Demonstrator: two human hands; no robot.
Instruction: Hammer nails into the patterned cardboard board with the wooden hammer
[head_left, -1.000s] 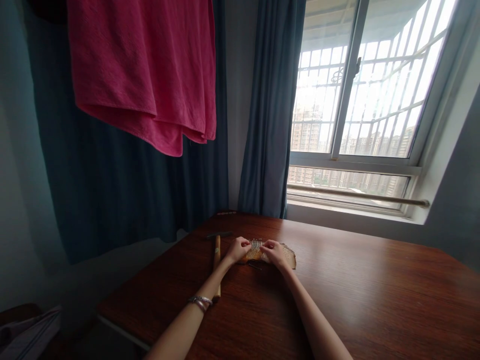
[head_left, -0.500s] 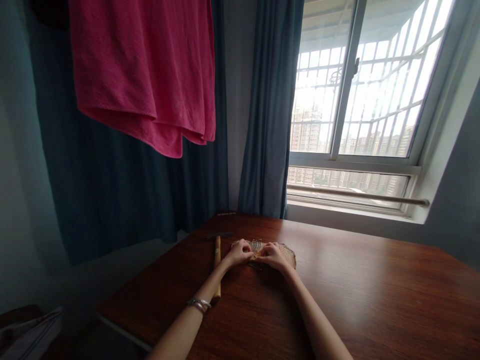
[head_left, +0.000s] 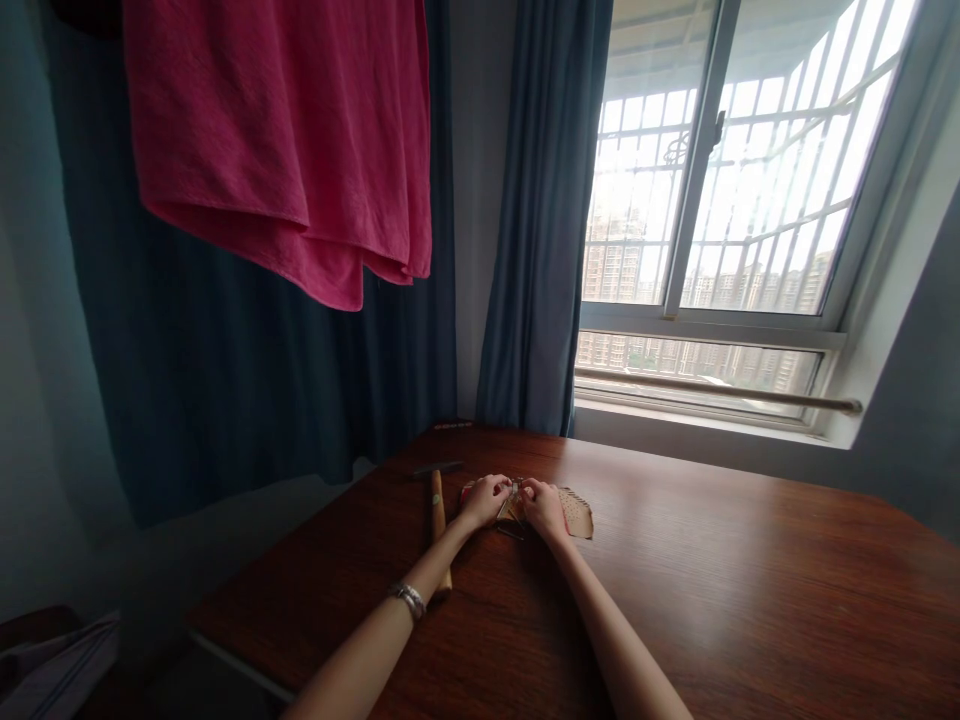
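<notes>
My left hand [head_left: 487, 499] and my right hand [head_left: 546, 506] work close together over a tan piece [head_left: 577, 513] dotted with small holes or marks, lying on the table. The fingers of both hands are bent and closed around thin metal pins or nails [head_left: 515, 487] at its middle; what each one pinches is too small to make out. A thin dark piece [head_left: 511, 534] lies on the table just in front. Beside my left forearm is a hammer [head_left: 438, 510] with a wooden handle, partly hidden under the wrist.
The brown wooden table [head_left: 735, 580] spans the front. A pink towel [head_left: 285, 150] hangs at upper left before a dark blue curtain [head_left: 529, 250]. A barred window [head_left: 667, 317] is at the right. A small reddish strip [head_left: 454, 426] lies at the table's far corner.
Both hands have drawn closer together and slightly farther from me, now covering much of the upright metal pins. My left forearm has shifted a little to the right.
</notes>
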